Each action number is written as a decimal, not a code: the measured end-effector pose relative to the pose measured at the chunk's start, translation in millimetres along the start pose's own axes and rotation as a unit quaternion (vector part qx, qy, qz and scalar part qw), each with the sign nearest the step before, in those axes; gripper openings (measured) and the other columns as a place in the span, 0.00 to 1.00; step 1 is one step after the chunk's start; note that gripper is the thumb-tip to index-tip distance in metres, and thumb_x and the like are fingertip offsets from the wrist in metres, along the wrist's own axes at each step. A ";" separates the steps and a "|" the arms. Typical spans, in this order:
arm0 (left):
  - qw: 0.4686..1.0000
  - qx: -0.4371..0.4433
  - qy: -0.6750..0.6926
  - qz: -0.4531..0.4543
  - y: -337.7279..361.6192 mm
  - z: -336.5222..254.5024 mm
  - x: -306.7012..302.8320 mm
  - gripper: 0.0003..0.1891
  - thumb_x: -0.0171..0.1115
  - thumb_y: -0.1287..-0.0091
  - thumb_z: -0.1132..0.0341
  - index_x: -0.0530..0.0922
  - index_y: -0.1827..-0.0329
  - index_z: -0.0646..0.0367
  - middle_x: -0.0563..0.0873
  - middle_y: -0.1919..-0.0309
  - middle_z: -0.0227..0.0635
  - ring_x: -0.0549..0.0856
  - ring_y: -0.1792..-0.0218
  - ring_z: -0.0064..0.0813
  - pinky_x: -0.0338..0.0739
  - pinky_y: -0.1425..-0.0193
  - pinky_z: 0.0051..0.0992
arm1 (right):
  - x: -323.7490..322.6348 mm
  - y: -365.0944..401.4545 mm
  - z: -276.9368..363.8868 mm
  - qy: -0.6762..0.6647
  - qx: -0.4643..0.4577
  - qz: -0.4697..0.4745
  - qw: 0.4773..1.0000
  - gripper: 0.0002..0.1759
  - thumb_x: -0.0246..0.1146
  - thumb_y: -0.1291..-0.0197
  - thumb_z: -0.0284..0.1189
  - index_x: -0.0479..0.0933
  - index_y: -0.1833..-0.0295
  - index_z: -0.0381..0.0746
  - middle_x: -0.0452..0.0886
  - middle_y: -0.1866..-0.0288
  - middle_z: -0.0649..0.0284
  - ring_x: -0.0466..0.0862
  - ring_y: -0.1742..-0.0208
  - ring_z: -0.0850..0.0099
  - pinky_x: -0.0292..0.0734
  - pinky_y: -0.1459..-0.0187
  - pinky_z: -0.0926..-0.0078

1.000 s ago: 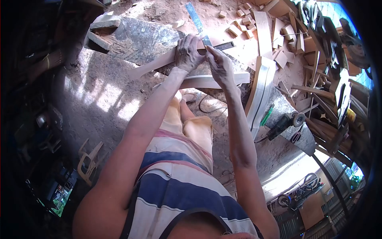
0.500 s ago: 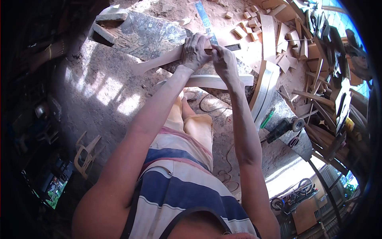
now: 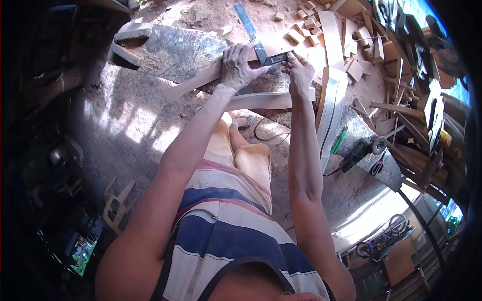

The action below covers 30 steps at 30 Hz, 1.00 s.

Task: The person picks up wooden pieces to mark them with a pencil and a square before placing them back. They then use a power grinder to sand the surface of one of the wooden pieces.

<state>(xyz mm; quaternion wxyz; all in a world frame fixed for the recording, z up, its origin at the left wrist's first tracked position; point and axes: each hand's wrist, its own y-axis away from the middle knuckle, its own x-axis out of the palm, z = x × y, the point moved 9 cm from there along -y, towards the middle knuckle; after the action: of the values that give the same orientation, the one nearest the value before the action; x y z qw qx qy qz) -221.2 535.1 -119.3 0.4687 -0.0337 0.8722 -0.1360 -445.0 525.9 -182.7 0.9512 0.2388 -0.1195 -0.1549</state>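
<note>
My left hand (image 3: pixel 238 66) is wrapped over a pale curved piece of wood (image 3: pixel 197 85) with a tapering left end. Its thumb points toward the corner of a metal try square (image 3: pixel 247 25). The blade of the square runs up and away past the left hand's fingers, lying against the end of the wood. My right hand (image 3: pixel 300 71) pinches the outer end of the square's dark stock between thumb and fingers. Just below both hands lies a second curved piece of wood (image 3: pixel 266 102), partly behind the right wrist.
On the right stand curved boards (image 3: pixel 331 98) with a dark line between them. Beside them are a green marker (image 3: pixel 339 142) and an angle grinder (image 3: pixel 359 154). Small wood blocks (image 3: pixel 305 27) and an offcut heap (image 3: pixel 396 110) lie beyond. Wood scraps (image 3: pixel 128 52) sit at upper left.
My right hand has shifted right, away from my left hand, to the outer end of the stock, leaving the square's corner exposed. My left hand has stayed on the wood.
</note>
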 end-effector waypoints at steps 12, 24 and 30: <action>0.759 -0.454 0.465 0.051 122.8 72.7 -108.6 0.14 0.55 0.10 0.57 0.82 0.43 0.58 0.90 0.63 0.31 0.87 0.61 0.22 0.84 0.47 0.26 | 33.5 210.2 -24.2 -0.028 0.067 0.047 0.996 0.23 0.72 0.21 0.32 0.82 0.30 0.30 0.93 0.55 0.58 0.91 0.61 0.76 0.85 0.63 0.80; 0.971 -0.169 -0.092 0.143 -20.9 290.4 -145.0 0.18 0.72 0.23 0.50 0.87 0.47 0.58 0.88 0.63 0.35 0.88 0.56 0.31 0.81 0.51 0.36 | -39.1 69.2 52.8 0.218 0.006 0.192 0.957 0.20 0.66 0.16 0.37 0.86 0.38 0.28 0.93 0.52 0.55 0.92 0.54 0.71 0.88 0.54 0.74; 0.993 -0.084 -0.033 0.077 8.1 127.2 -111.2 0.35 0.78 0.34 0.39 0.82 0.35 0.55 0.86 0.38 0.43 0.81 0.30 0.45 0.75 0.23 0.50 | 46.2 14.4 95.3 0.309 0.022 0.287 0.907 0.16 0.64 0.15 0.35 0.81 0.39 0.31 0.93 0.52 0.55 0.92 0.52 0.72 0.87 0.52 0.73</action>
<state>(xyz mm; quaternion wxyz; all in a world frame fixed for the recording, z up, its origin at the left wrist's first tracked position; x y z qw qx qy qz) -53.4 537.4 -98.2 0.5015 -0.0099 0.8648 -0.0243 -427.7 482.0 -86.8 0.9383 0.2513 0.1132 0.2090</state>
